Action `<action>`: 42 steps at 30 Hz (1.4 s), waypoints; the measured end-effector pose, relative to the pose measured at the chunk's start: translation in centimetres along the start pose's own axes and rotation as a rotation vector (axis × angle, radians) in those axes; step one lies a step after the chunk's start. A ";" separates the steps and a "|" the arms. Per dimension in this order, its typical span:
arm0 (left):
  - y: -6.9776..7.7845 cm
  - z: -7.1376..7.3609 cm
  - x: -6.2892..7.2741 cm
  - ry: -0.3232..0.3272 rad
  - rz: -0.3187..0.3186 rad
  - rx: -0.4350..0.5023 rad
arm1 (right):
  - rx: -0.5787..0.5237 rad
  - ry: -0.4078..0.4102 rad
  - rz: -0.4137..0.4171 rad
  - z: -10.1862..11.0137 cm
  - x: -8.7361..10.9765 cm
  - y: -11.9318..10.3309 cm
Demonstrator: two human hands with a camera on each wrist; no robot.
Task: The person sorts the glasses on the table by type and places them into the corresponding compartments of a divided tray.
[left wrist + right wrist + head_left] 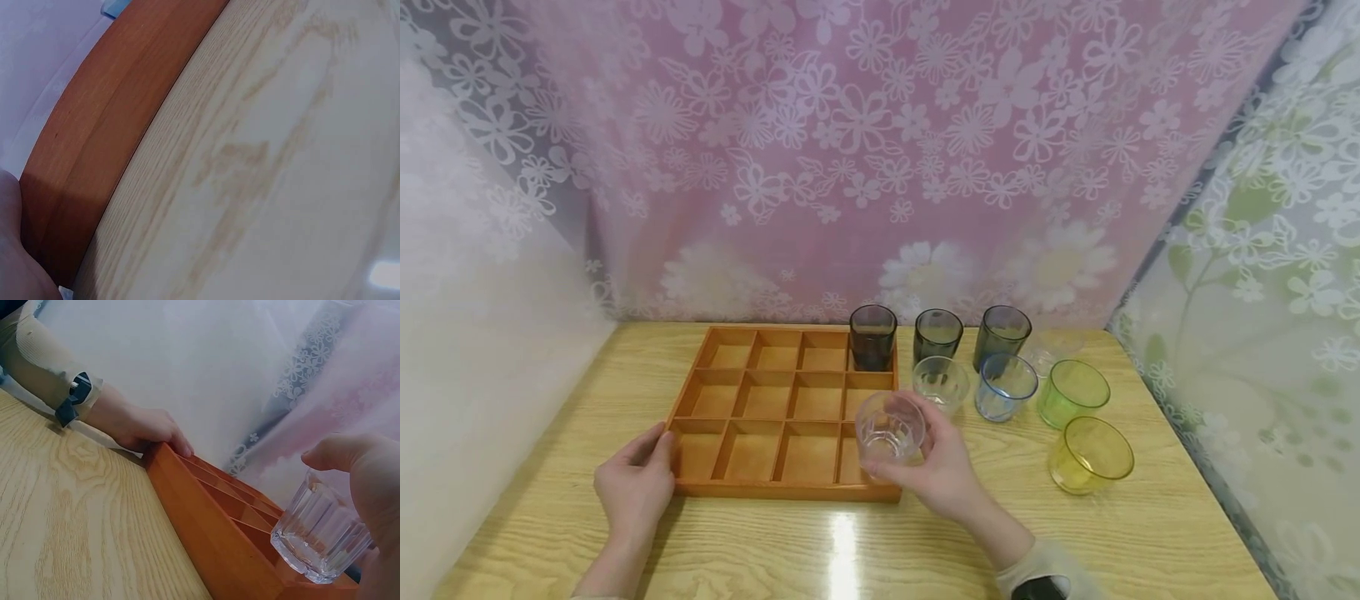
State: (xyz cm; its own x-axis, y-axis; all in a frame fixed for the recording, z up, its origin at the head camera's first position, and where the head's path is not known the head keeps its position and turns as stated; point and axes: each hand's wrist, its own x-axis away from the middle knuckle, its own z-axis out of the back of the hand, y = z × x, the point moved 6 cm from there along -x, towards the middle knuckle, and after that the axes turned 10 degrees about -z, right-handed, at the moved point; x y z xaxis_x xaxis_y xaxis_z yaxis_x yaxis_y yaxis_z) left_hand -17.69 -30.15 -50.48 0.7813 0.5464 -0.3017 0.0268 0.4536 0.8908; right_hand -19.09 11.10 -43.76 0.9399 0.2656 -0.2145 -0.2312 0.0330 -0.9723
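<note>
My right hand grips a clear glass between thumb and fingers, tilted over the front right compartment of a wooden compartment tray. In the right wrist view the fluted clear glass hangs just above the tray's corner, its base toward the tray. My left hand holds the tray's front left corner, with fingers over its edge. A dark grey glass stands in the back right compartment. The other visible compartments hold nothing. Part of the front right one is hidden behind the held glass.
Right of the tray stand two dark glasses, a clear glass, a blue glass, a green glass and a yellow glass. Another clear glass is faint behind the green one. A flowered curtain hangs behind.
</note>
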 end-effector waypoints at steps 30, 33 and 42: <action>-0.6 -0.1 0.1 0.009 -0.007 -0.006 | 0.119 -0.052 -0.111 -1.9 0.1 3.0; -0.6 -0.2 0.1 0.010 -0.012 -0.011 | 0.142 -0.051 -0.133 -1.8 0.2 3.0; -0.7 -0.2 -0.2 0.023 -0.029 -0.008 | 0.154 -0.078 -0.171 -1.7 0.2 2.7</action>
State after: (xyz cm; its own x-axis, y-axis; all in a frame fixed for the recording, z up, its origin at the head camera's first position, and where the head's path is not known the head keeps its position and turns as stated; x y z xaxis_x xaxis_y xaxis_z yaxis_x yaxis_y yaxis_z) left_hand -17.99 -30.47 -51.13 0.7660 0.5489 -0.3346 0.0440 0.4746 0.8791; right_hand -19.16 9.64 -46.61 0.9480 0.3165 -0.0340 -0.1111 0.2290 -0.9671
